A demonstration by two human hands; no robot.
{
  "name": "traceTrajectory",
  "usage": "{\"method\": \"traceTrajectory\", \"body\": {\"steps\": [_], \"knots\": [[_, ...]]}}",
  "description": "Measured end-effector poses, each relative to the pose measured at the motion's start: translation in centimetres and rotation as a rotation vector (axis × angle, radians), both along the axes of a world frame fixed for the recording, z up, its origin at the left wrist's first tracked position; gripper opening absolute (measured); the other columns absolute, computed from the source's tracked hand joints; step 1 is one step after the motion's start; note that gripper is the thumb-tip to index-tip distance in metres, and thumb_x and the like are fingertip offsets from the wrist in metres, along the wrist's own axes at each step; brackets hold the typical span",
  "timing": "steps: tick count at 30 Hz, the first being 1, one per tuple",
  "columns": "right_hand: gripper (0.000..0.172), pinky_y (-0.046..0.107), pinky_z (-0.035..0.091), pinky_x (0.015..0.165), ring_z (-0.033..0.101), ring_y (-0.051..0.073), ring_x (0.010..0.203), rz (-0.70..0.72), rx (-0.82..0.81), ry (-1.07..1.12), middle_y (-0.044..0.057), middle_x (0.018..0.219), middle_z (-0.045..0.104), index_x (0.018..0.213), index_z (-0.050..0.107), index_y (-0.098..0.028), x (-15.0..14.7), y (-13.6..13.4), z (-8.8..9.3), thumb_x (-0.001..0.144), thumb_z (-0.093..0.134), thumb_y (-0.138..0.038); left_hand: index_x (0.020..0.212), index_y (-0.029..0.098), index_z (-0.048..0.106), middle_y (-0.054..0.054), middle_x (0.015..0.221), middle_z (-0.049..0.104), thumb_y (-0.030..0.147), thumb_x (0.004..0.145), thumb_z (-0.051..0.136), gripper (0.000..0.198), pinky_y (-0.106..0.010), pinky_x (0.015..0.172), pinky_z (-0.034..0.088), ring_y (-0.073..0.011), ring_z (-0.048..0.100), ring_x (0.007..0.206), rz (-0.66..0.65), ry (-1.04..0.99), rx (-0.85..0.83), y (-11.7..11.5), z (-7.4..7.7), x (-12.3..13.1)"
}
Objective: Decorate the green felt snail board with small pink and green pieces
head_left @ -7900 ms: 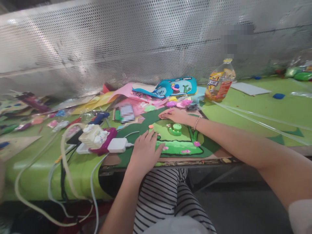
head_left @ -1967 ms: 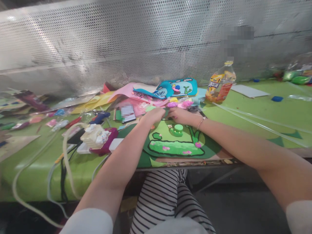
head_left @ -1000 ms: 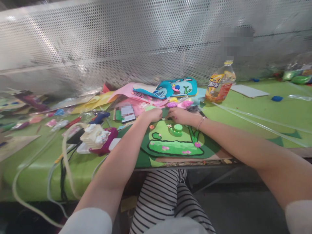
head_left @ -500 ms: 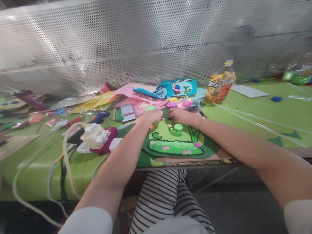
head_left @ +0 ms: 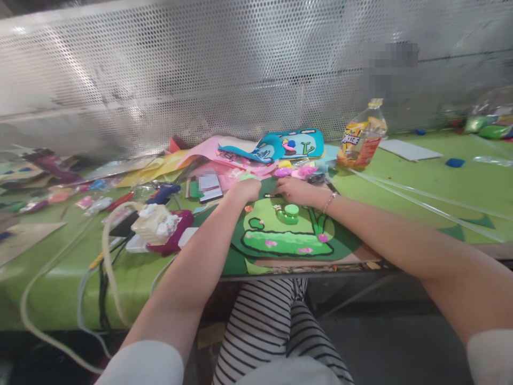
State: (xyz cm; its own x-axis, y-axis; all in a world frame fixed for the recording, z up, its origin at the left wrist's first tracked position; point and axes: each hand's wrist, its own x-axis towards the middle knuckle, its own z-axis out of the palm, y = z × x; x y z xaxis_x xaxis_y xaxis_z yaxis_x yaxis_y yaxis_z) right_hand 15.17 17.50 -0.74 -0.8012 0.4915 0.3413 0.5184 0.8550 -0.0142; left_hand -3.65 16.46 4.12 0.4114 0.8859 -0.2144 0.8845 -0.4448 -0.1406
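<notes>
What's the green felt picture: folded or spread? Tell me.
Spread: the felt picture lies flat on the table, its design showing; left hand and right hand rest on its far edge.

A perforated metal wall (head_left: 200, 80) backs the green table (head_left: 441, 182) above a dark floor (head_left: 401, 342).

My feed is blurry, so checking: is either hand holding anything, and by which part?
Cannot be told. Left hand and right hand sit close together at the far edge of the green felt picture; any grip is hidden.
</notes>
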Motion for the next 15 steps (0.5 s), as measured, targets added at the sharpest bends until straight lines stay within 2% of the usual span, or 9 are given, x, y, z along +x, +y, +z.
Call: {"method": "traceTrajectory", "body": {"steps": [5, 10, 15], "knots": [[0.041, 0.03, 0.047, 0.082, 0.06, 0.018, 0.087, 0.029, 0.024, 0.034, 0.012, 0.098, 0.065, 0.1, 0.072, -0.014, -0.06, 0.21, -0.23, 0.073, 0.046, 0.002, 0.104, 0.011, 0.068, -0.013, 0.102, 0.069, 0.017, 0.081, 0.045, 0.033, -0.022, 0.069, 0.044, -0.019, 0.064, 0.083, -0.033, -0.019, 0.021, -0.2, 0.12, 0.27], [0.042, 0.029, 0.048, 0.082, 0.06, 0.017, 0.087, 0.082, 0.058, 0.065, 0.01, 0.097, 0.067, 0.101, 0.072, -0.015, -0.03, 0.45, -0.43, 0.072, 0.046, 0.002, 0.101, 0.013, 0.069, -0.011, 0.099, 0.07, 0.019, 0.08, 0.047, 0.031, -0.021, 0.066, 0.042, -0.0163, 0.062, 0.08, -0.041, -0.039, 0.022, -0.27, 0.06, 0.36], [0.043, 0.031, 0.049, 0.08, 0.06, 0.018, 0.086, 0.04, 0.041, 0.032, 0.013, 0.102, 0.065, 0.102, 0.071, -0.013, -0.05, 0.23, -0.29, 0.072, 0.046, 0.003, 0.097, 0.01, 0.07, -0.012, 0.088, 0.07, 0.017, 0.075, 0.053, 0.029, -0.023, 0.062, 0.041, -0.0184, 0.063, 0.074, -0.03, -0.045, 0.016, -0.66, 0.32, 0.56]]}}
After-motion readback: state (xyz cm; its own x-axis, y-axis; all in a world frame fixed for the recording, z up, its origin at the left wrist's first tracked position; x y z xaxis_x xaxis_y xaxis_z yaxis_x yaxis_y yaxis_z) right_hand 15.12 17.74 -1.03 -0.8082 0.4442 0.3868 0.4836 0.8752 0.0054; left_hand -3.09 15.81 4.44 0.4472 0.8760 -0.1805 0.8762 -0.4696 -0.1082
